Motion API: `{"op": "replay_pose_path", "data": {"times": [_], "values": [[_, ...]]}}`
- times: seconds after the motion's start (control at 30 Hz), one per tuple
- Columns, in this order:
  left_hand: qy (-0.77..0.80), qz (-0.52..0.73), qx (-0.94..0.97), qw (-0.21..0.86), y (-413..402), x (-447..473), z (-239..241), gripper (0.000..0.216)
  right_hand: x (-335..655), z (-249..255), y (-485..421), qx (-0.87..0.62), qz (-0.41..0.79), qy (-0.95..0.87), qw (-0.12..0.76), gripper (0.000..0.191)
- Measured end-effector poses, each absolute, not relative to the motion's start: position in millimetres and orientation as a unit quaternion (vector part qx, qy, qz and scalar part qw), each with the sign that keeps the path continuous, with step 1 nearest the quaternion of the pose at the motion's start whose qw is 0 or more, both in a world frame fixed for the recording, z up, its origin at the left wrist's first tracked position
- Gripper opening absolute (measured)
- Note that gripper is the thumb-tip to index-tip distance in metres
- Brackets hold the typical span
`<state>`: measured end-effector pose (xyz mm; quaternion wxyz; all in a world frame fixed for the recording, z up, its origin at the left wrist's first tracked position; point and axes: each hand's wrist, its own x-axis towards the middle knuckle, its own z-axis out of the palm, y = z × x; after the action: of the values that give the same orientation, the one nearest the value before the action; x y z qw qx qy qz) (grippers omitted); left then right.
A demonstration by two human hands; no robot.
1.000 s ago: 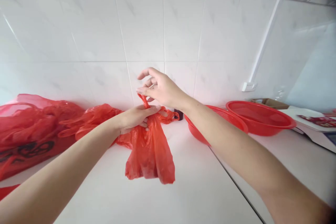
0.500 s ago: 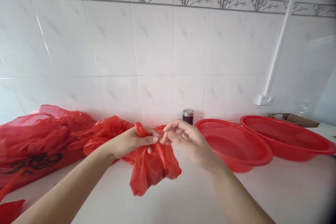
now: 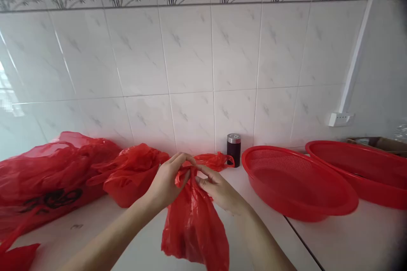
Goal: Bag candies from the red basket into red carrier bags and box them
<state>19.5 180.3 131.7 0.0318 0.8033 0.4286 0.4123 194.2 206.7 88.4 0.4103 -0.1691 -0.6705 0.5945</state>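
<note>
A thin red plastic bag (image 3: 195, 228) hangs from my two hands at the middle of the view, its gathered top between them. My left hand (image 3: 170, 178) is closed on the top from the left, thumb and fingers pinching the plastic. From the right, my right hand (image 3: 219, 188) pinches the same gathered part, its fingertips close to the left ones. The lower part of the bag droops, wrinkled, over the white table (image 3: 143, 241). Whether anything is inside the bag I cannot tell.
More red plastic bags (image 3: 136, 173) lie behind, beside a large printed red bag (image 3: 54, 178) at left. A dark cup with a metal lid (image 3: 234, 150) stands by the wall. To the right are a red perforated basket (image 3: 295, 186) and a red basin (image 3: 375, 178).
Both hands have come together at the bag's top, the right one now gripping it. The bag hangs lower and longer. The view has turned slightly.
</note>
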Motion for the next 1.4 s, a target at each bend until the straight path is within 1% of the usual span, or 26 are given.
{"op": "replay_pose_path", "data": {"times": [0.07,0.17,0.23,0.33,0.37,0.43,0.53,0.6,0.73,0.8,0.9,0.97,1.03,1.1,1.17,1.27,1.4], "values": [[0.437,0.39,0.809,0.047,176.7,19.2,129.5,0.023,203.4,90.3,209.7,-0.191,0.578,-0.685,0.4,0.025],[0.465,0.349,0.808,0.094,171.0,18.2,125.2,0.023,211.0,91.9,213.3,-0.229,0.555,-0.672,0.432,0.025],[0.48,0.327,0.806,0.114,167.9,17.1,121.6,0.027,210.2,92.1,214.3,-0.234,0.572,-0.642,0.453,0.028],[0.507,0.317,0.791,0.132,164.9,9.6,113.6,0.032,206.4,88.1,220.3,-0.222,0.629,-0.59,0.454,0.033],[0.522,0.321,0.779,0.135,164.1,4.2,109.8,0.032,206.6,85.0,225.1,-0.226,0.646,-0.567,0.459,0.035],[0.557,0.329,0.748,0.148,162.2,-10.7,99.4,0.033,210.8,76.2,239.1,-0.268,0.654,-0.496,0.504,0.036],[0.595,0.342,0.701,0.195,157.8,-34.6,78.2,0.037,222.3,61.5,262.9,-0.343,0.622,-0.395,0.583,0.034],[0.608,0.371,0.669,0.214,154.9,-42.3,62.2,0.037,226.3,54.5,273.4,-0.365,0.598,-0.382,0.603,0.03],[0.586,0.472,0.625,0.209,154.6,-26.5,33.4,0.039,214.6,43.8,276.7,-0.381,0.523,-0.426,0.632,0.022],[0.58,0.518,0.589,0.22,157.8,-9.1,22.8,0.039,200.0,34.5,271.7,-0.405,0.49,-0.471,0.612,0.023],[0.617,0.555,0.509,0.23,164.4,16.2,12.4,0.04,172.8,14.5,258.3,-0.458,0.399,-0.591,0.531,0.026],[0.641,0.567,0.48,0.194,169.1,27.5,7.6,0.04,156.3,1.2,248.2,-0.489,0.308,-0.661,0.48,0.025],[0.652,0.565,0.489,0.132,174.2,31.4,2.6,0.038,145.1,-9.4,241.3,-0.507,0.229,-0.711,0.431,0.024],[0.661,0.527,0.529,0.073,179.7,27.0,-3.9,0.037,141.2,-16.8,240.3,-0.516,0.175,-0.747,0.381,0.023],[0.673,0.474,0.566,0.038,184.8,15.8,-12.3,0.035,144.0,-22.1,245.7,-0.527,0.147,-0.76,0.35,0.02],[0.688,0.409,0.599,0.029,189.3,-5.2,-26.0,0.031,154.6,-28.9,259.8,-0.555,0.134,-0.749,0.337,0.014],[0.704,0.326,0.63,0.03,189.3,-21.3,-39.6,0.031,165.0,-38.6,272.1,-0.587,0.128,-0.736,0.313,0.012]]}}
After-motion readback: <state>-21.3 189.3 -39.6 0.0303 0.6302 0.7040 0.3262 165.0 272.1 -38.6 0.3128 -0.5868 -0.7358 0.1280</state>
